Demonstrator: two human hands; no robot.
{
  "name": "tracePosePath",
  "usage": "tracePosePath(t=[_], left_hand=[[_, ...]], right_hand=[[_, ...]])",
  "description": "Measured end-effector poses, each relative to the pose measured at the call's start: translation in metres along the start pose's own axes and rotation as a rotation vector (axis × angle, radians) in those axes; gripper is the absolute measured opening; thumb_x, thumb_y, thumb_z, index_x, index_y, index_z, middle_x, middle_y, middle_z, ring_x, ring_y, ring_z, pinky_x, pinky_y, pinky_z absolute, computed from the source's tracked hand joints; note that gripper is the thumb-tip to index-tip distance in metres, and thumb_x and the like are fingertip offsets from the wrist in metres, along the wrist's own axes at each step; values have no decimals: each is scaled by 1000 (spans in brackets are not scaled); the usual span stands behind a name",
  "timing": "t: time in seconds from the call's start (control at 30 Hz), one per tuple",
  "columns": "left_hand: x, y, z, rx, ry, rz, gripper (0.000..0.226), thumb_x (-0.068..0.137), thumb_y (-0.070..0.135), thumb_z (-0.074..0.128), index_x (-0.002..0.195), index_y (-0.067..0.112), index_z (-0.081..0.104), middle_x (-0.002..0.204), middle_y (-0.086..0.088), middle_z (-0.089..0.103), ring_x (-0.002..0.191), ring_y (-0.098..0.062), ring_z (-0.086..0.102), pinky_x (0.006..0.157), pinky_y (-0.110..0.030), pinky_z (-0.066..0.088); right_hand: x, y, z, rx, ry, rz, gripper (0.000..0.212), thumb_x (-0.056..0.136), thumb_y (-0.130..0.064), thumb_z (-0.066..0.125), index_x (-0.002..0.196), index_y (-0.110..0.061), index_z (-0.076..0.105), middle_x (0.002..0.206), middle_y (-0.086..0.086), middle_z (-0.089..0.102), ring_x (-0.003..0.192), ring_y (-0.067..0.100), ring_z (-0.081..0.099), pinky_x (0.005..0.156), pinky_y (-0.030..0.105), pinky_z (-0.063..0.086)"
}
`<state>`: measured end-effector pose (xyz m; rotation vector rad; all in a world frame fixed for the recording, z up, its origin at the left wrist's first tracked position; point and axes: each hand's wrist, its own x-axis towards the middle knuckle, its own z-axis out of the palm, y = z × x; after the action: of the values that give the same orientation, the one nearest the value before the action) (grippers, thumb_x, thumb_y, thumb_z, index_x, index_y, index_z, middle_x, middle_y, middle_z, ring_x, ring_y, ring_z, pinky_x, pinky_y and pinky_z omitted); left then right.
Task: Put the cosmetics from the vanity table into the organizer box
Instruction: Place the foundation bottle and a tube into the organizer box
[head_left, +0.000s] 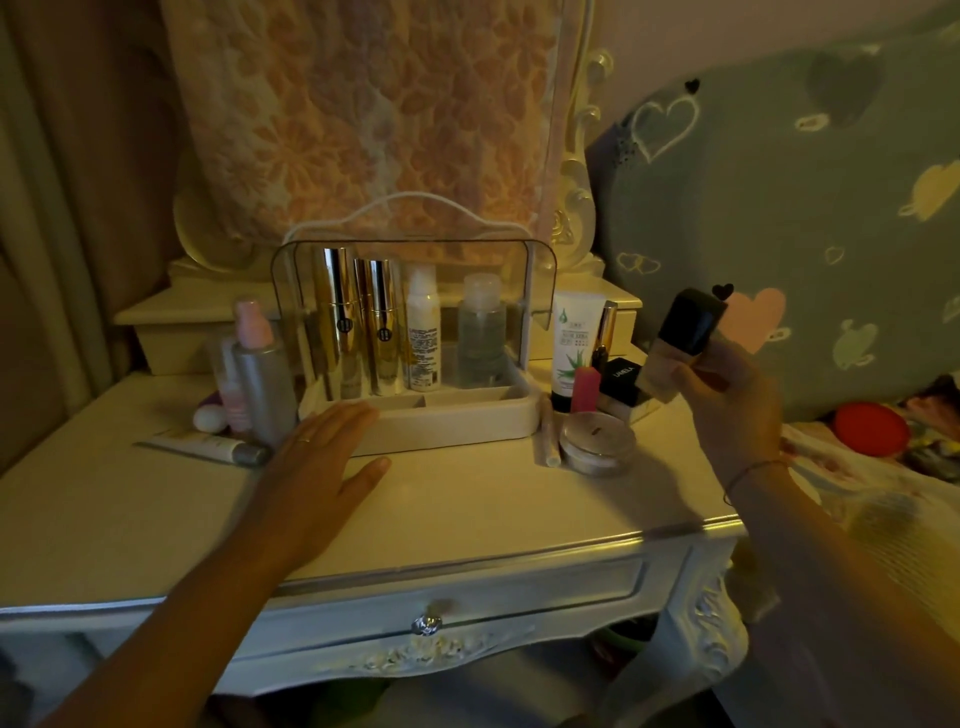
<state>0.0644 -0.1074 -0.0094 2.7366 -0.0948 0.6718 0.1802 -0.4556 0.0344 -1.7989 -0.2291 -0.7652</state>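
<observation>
Dim bedroom, warm light. White carved bench (493, 499) with one front drawer, set before a mirror draped in peach floral cloth (363, 119). Grey-green heart-print blanket (779, 182) to the right.

Rear centre of bench: white plastic organizer box (457, 421), clear lid raised. Upright along its back row, left to right: two gold cylindrical bottles (340, 322), white spray bottle (423, 332), clear bottle of clear liquid (481, 327). Front compartments too dark to read.

Left of box, on the bench: silver bottle with pink cap (262, 374), small white egg-shaped item (210, 418), pale tube lying flat (208, 445).

Right of box, on the bench: white aloe-print tube (574, 343) standing, small pink bottle (586, 389), black square case (621, 382), round clear jar (597, 441), slim pale stick (549, 434) just beside the box wall.

Left hand (322, 457): flat, palm down, fingers straight, at the box's front left corner; contact with the box not determinable.

Right hand (727, 395): raised at the bench's right end, fingers curled round the base of a beige foundation bottle with black square cap (683, 343). Bottle tilted, cap uppermost, outside the box and apart from it.
</observation>
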Motion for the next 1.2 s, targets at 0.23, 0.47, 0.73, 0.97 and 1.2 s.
tracePosePath(t=[0.23, 0.47, 0.73, 0.97, 1.2], left_hand=[[1, -5, 5, -23, -8, -8, 60, 89, 48, 41, 143, 24, 29, 151, 2, 28, 139, -15, 21, 113, -34, 19], [2, -9, 9, -38, 45, 45, 56, 92, 47, 43, 142, 24, 30, 150, 4, 30, 139, -11, 21, 112, -24, 9], [3, -14, 11, -62, 81, 53, 57, 91, 50, 39, 142, 29, 29, 151, 10, 27, 138, -3, 15, 107, -15, 0], [2, -15, 11, -74, 85, 55, 57, 90, 51, 36, 143, 30, 26, 151, 12, 24, 137, 0, 12, 108, -15, 1], [3, -14, 10, -64, 84, 65, 63, 86, 56, 30, 142, 28, 29, 151, 10, 26, 132, 6, 7, 105, -12, -3]], right_hand=[[-25, -53, 61, 182, -425, -59, 25, 81, -15, 71, 101, -28, 65, 92, -16, 70, 88, -3, 65, 73, 11, 50], [-8, -57, 147, 234, -548, 63, 34, 81, -7, 70, 114, -11, 62, 100, 0, 67, 90, 5, 63, 75, 13, 52], [16, -32, 194, 6, -670, 126, 40, 81, -15, 71, 119, -12, 58, 111, 5, 67, 107, 22, 61, 95, 38, 49], [21, -27, 196, -107, -840, 159, 43, 80, -17, 72, 121, -15, 58, 112, 5, 67, 106, 20, 61, 98, 38, 47], [26, -27, 195, -150, -909, 190, 37, 83, -17, 69, 118, -13, 57, 106, 0, 63, 103, 17, 57, 94, 32, 42]])
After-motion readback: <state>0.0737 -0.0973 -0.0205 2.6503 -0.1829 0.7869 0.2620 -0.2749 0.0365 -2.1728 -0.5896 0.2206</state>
